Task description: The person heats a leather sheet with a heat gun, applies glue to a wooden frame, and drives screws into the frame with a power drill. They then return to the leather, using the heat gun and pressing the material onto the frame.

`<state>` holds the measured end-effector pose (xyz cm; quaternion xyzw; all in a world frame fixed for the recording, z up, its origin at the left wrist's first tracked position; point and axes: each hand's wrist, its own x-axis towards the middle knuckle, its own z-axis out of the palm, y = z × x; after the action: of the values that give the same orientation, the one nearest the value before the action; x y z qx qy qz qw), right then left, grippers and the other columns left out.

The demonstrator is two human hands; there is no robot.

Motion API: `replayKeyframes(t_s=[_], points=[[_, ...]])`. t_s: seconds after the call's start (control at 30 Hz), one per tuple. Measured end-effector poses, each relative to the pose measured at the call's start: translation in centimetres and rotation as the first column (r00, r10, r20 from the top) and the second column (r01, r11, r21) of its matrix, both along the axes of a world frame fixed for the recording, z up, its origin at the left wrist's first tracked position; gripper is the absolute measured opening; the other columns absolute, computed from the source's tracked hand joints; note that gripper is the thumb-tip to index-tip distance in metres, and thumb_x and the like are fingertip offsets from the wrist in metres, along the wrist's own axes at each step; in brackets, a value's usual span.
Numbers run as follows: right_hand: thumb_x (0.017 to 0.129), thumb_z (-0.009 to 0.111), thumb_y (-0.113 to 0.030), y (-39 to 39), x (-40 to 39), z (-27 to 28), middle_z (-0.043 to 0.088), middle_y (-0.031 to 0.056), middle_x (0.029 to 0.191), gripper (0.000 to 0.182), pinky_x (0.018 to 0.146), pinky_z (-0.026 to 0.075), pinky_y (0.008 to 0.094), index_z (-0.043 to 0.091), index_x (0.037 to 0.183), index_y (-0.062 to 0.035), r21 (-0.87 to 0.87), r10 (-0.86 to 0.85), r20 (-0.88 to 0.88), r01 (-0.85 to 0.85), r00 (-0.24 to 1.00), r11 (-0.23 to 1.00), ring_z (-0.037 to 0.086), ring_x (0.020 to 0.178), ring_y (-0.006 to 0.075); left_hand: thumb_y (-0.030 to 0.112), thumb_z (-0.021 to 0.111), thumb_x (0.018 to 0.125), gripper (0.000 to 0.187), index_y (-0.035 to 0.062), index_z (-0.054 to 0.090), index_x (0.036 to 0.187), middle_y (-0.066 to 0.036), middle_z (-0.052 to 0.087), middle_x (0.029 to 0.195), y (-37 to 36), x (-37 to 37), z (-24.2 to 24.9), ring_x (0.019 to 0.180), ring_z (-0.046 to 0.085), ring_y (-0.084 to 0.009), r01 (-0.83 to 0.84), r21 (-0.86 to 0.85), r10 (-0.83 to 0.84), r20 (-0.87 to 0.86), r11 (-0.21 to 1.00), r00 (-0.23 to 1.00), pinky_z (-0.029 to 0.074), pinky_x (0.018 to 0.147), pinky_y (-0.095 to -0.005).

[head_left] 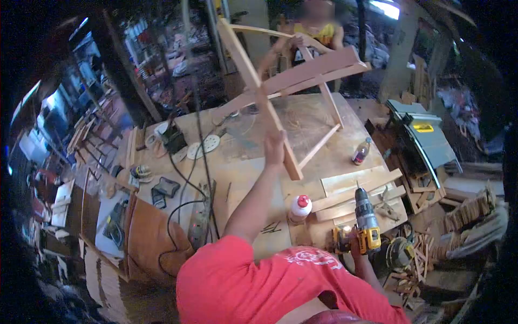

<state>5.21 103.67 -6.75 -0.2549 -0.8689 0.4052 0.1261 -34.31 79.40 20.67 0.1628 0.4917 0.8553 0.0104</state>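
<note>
My left hand (274, 147) is wrapped round one leg of a wooden furniture frame (310, 75), which stands tilted on the workbench (237, 135). The frame has a wide flat board, slim legs and a thin crosspiece near the bench top. In my right hand (355, 244) is a yellow and black cordless drill (368, 221), its bit pointing away from me. Just left of the drill stands a white bottle with a red cap (301, 208). Wooden strips (350, 197) lie on the bench beyond the drill.
Across the bench, a person (324, 32) in yellow has a hand near the frame. A drink bottle (361, 151) stands at the right. Black cables (202, 146) cross the left side near sanding discs (211, 143). A table saw (426, 135) stands beyond the right edge.
</note>
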Motion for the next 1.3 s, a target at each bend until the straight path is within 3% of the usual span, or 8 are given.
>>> replayKeyframes(t_s=[0.17,0.3,0.57,0.7,0.87,0.97,1.1,1.3], points=[[0.09,0.05,-0.042,-5.8,-0.8,11.5,0.055,0.0017,0.077,0.034,0.058,0.042,0.0287,0.059,0.083,-0.0098,0.08,-0.095,0.016,0.094,0.995,0.992,0.05,0.068,0.0111,0.031,0.066,0.084,0.041,0.0057,0.046,0.11,-0.001,0.052,0.085,0.3,1.9,1.3,0.078,0.052,-0.0092,-0.011,0.088,0.006,0.066,0.996,0.998,0.045,0.066,-0.0259],[0.09,0.05,-0.04,-8.0,-0.4,14.6,0.052,0.0013,0.073,0.033,0.057,0.04,0.0298,0.056,0.081,-0.009,-0.406,-0.219,-0.303,0.082,0.928,0.91,0.048,0.069,0.0119,0.032,0.067,0.083,0.042,0.0038,0.046,0.107,-0.002,0.054,0.09,0.7,1.4,-0.2,0.084,0.052,-0.0111,-0.148,0.092,0.15,-0.013,0.985,0.989,0.044,0.075,-0.0268],[0.093,0.048,-0.034,-5.1,0.3,8.4,0.044,-0.0012,0.064,0.03,0.048,0.034,0.0294,0.051,0.075,-0.0104,0.118,-0.004,-0.252,0.035,0.968,0.992,0.041,0.057,0.0101,0.023,0.064,0.083,0.035,0.0032,0.044,0.104,-0.003,0.051,0.087,-3.1,0.3,-5.8,0.082,0.051,-0.0122,-0.159,-0.227,0.132,-0.129,0.961,0.983,0.044,0.075,-0.0273],[0.092,0.05,-0.031,-8.7,-0.9,14.4,0.047,0.001,0.068,0.025,0.048,0.038,0.0302,0.052,0.081,-0.0089,-0.215,-0.156,-0.279,0.097,0.947,0.972,0.047,0.057,0.012,0.021,0.064,0.081,0.03,0.0026,0.047,0.099,-0.004,0.049,0.085,-3.6,-0.8,-9.4,0.077,0.049,-0.0146,-0.115,-0.062,0.128,0.271,0.991,0.954,0.043,0.068,-0.0303],[0.09,0.047,-0.034,-4.6,-0.8,7.4,0.05,0.0078,0.069,0.029,0.053,0.038,0.0376,0.053,0.082,-0.0071,0.651,0.074,-0.114,0.018,0.991,0.759,0.049,0.061,0.0189,0.025,0.065,0.08,0.037,0.0016,0.048,0.102,-0.006,0.051,0.087,-2.3,-1.1,-12.2,0.078,0.049,-0.0177,-0.39,-0.136,0.413,0.29,0.911,0.863,0.043,0.066,-0.0356],[0.089,0.046,-0.034,-6.6,-1.5,13.7,0.05,0.0099,0.07,0.029,0.056,0.037,0.0414,0.052,0.08,-0.0073,0.335,-0.078,0.227,-0.003,0.971,0.942,0.049,0.063,0.0219,0.029,0.066,0.079,0.043,0.0013,0.046,0.105,-0.007,0.052,0.089,0.5,0.0,-11.9,0.08,0.049,-0.0185,-0.366,-0.173,0.405,0.424,0.914,0.81,0.043,0.068,-0.0368],[0.085,0.051,-0.029,-7.1,-1.4,12.7,0.053,0.0112,0.073,0.021,0.058,0.039,0.0421,0.052,0.08,-0.0087,0.671,-0.085,0.154,-0.041,0.984,0.74,0.05,0.065,0.0263,0.039,0.065,0.08,0.048,0.0014,0.047,0.103,-0.008,0.054,0.086,3.7,0.7,-11.1,0.079,0.053,-0.0205,-0.292,-0.141,0.324,0.359,0.946,0.875,0.046,0.07,-0.0373],[0.085,0.052,-0.029,-7.2,-0.3,10.5,0.054,0.0125,0.075,0.022,0.059,0.041,0.0423,0.055,0.085,-0.0067,0.427,-0.064,-0.112,0.106,0.992,0.898,0.051,0.067,0.0272,0.042,0.065,0.079,0.048,0.0022,0.054,0.104,-0.007,0.058,0.078,1.4,-0.9,-10.5,0.07,0.058,-0.0219,0.12,-0.596,0.07,0.285,0.794,0.956,0.047,0.066,-0.0367]])
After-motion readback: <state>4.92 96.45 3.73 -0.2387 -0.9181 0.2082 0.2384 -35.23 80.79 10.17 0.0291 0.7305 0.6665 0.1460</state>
